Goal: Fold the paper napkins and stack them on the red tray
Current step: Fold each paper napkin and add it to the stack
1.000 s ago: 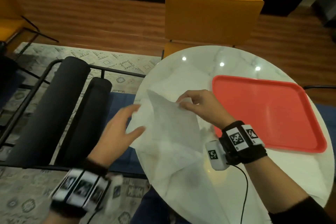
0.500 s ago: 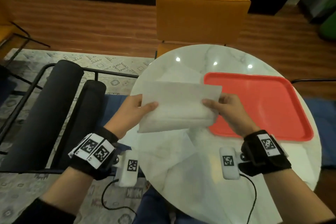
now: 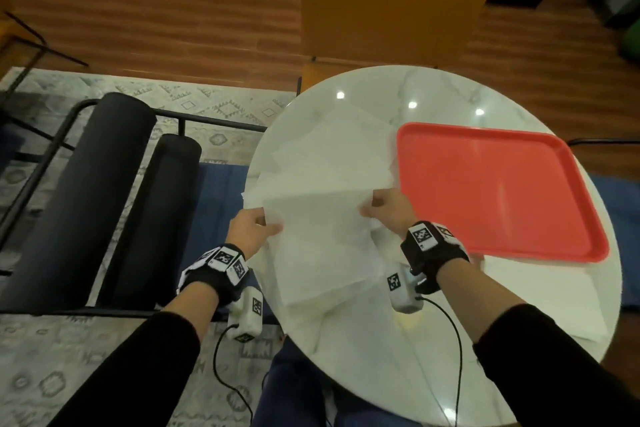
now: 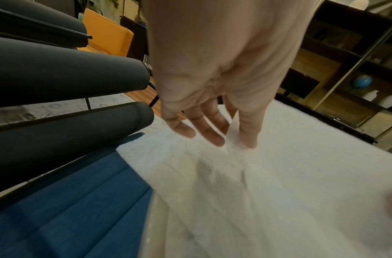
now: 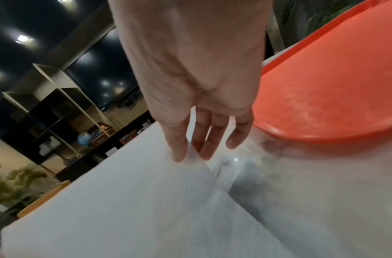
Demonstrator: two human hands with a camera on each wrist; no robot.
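Two hands up, one napkin (image 3: pixel 322 218) between them. Held just above the table (image 3: pixel 433 340), over more loose napkins (image 3: pixel 339 156) spread on the left half.

Nearest: black sleeves, wrist bands with square marks, thin wires hanging down.

Left hand (image 3: pixel 251 234) at the left edge of the napkin. Thumb (image 4: pixel 249 129) on top, fingers (image 4: pixel 204 125) loose and a little apart beneath. Looks like a soft pinch on the edge, though the blur hides the exact touch.

Right hand (image 3: pixel 388 208) at the top right corner. Thumb (image 5: pixel 176 139) pressed onto the paper, fingers (image 5: pixel 209 137) spread a little behind it. Corner pinched between them.

About the napkin: very light, thin, soft and floppy. Bends with no push at all. Easy to tear, easy to crumple, easy to blow away. Best taken by the corners or edges, with a gentle pinch, not a hard squeeze. Both corners need to meet neatly for a flat fold, then a press along the crease. Probably mid-fold now.

Next, to the right: red tray (image 3: pixel 502 191), flat on the table, just beside the right hand. Nothing on it yet, so no stack begun.

Farther left, off the table: black padded chair (image 3: pixel 69 201) with a blue seat (image 3: pixel 214 211).

Farthest: orange chair (image 3: pixel 391 17) behind the table, a patterned rug (image 3: pixel 207 104) and wood floor (image 3: pixel 173 21). Shelves dim at the back.
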